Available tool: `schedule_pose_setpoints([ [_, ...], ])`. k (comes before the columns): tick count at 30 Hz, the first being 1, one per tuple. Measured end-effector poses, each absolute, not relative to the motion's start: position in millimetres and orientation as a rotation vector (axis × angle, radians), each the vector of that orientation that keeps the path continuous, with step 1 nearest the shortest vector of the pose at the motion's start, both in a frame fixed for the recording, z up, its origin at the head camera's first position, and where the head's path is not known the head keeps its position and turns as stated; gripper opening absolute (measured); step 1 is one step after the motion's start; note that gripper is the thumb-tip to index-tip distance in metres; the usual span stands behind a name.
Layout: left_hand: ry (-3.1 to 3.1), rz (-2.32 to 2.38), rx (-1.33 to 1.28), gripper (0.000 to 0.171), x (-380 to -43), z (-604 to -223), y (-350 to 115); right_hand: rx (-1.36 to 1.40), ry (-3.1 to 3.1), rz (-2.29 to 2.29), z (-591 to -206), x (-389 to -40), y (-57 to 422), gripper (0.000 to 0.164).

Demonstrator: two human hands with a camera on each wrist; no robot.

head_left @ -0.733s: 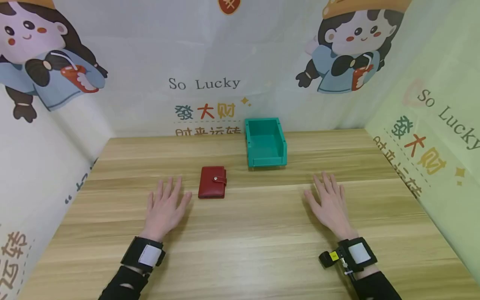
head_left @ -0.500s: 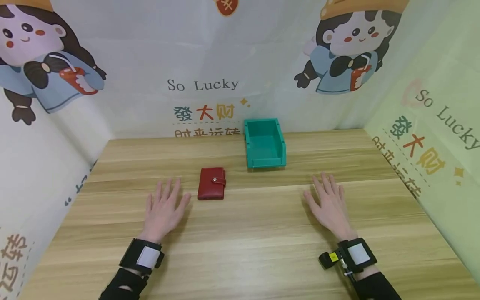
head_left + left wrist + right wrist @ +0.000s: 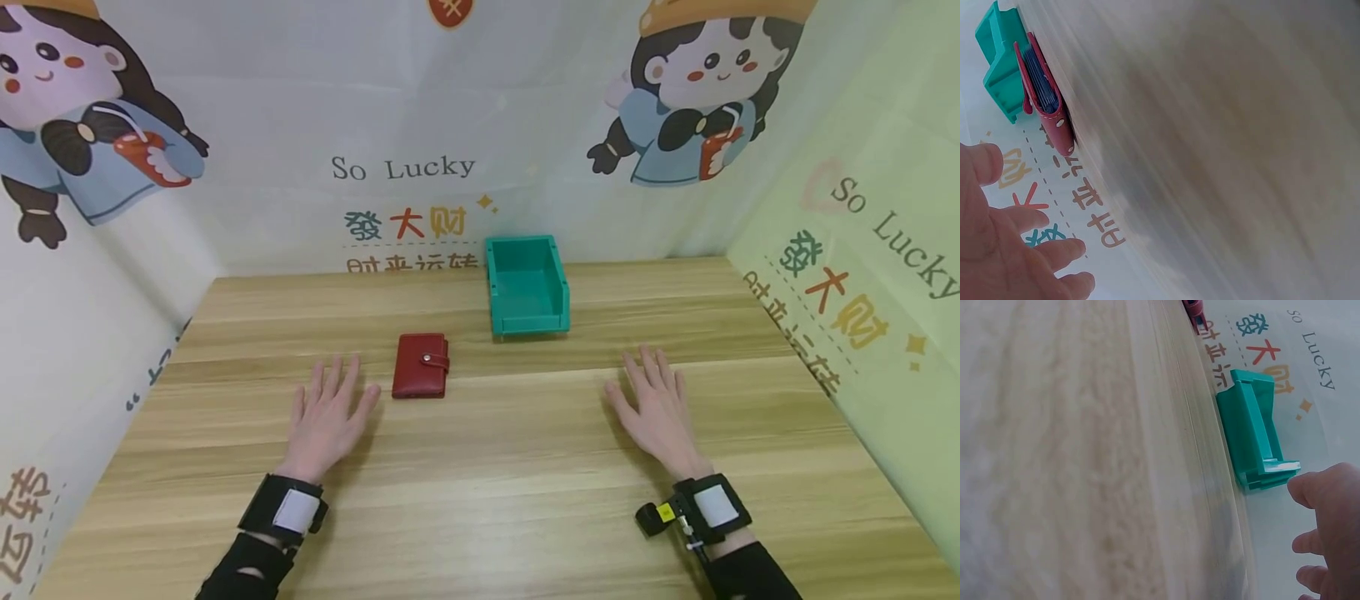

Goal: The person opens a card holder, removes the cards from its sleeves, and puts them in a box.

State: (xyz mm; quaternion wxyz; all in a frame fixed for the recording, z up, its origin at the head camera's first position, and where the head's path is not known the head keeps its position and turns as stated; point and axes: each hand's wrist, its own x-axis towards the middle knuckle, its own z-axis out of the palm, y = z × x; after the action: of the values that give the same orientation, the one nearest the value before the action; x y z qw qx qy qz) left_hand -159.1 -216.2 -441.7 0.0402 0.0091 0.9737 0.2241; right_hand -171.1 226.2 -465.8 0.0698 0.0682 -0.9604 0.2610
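A red wallet [image 3: 418,367] with a snap strap lies on the wooden table, left of the middle. In the left wrist view, the wallet [image 3: 1044,87] shows dark card sleeves between its covers. Just left of it is my left hand [image 3: 322,425], palm down with fingers spread, not touching it. Behind and to the right of the wallet stands a teal open-fronted bin [image 3: 528,287]; the right wrist view also shows this bin [image 3: 1250,431]. My right hand [image 3: 662,417] is held palm down, fingers straight, to the right and nearer than the bin, with nothing in it.
The wooden table [image 3: 480,483] meets a printed white cloth backdrop [image 3: 285,108] just behind the bin. More cloth hangs along the left and right sides. Each wrist wears a black strap, and a small camera [image 3: 654,518] sticks out from the right one.
The whole head view has shifted slightly. Both hands, the wallet and the bin keep their places on the table.
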Motion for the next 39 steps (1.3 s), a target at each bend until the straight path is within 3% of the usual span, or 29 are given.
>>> schedule_pose_setpoints([
  [18, 2.773, 0.946, 0.104, 0.071, -180.3, -435.1, -209.2, 0.231, -2.912, 0.751, -461.6, -177.0, 210.3, 0.064],
  [29, 2.645, 1.255, 0.070, 0.073, -198.1, -434.7, -191.6, 0.343, -2.903, 0.826, -460.3, -182.9, 166.6, 0.064],
  [39, 2.559, 1.584, -0.076, 0.063, -199.7, -442.1, -185.2, 0.447, -2.833, 0.976, -460.9, -189.1, 122.2, 0.060],
])
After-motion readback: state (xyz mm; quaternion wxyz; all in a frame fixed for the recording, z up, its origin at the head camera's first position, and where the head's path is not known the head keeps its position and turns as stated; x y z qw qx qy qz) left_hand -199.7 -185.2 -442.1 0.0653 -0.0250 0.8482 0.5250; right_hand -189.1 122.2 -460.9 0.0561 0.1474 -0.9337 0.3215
